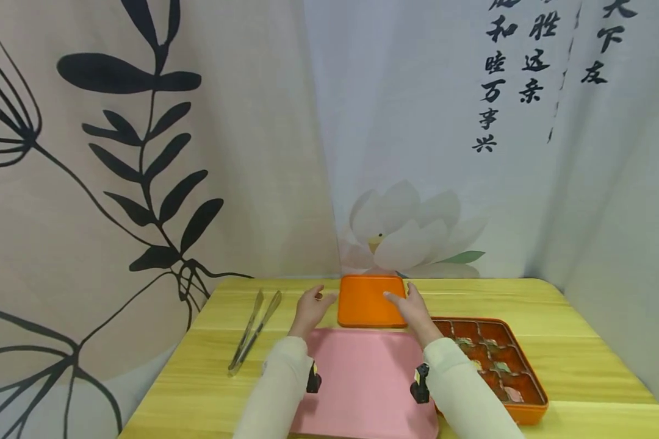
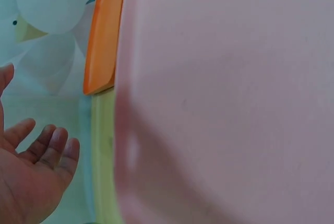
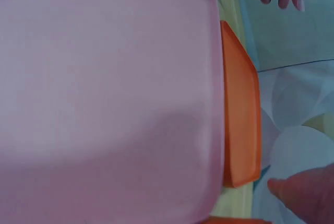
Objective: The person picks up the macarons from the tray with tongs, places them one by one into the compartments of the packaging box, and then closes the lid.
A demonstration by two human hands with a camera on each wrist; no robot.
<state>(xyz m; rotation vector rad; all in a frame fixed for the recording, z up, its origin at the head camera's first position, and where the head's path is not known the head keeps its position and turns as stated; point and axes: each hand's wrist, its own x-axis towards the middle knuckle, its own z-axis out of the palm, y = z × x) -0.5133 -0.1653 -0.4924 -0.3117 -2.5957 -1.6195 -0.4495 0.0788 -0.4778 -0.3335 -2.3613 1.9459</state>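
Observation:
In the head view an orange rectangular tray or lid with a raised rim lies at the back of the table, beyond a pink tray. My left hand hovers left of the orange piece, thumb apart from loosely bent fingers. On the other side my right hand overlaps the orange piece's right edge in this view. Neither hand holds anything. The left wrist view shows the left palm turned up, and the right wrist view shows the right thumb extended near the orange piece.
Metal tongs lie at the left of the wooden table. Right of the pink tray, partly behind the right forearm, stands an orange-brown compartment box with small pieces in several cells. A printed curtain hangs along the back.

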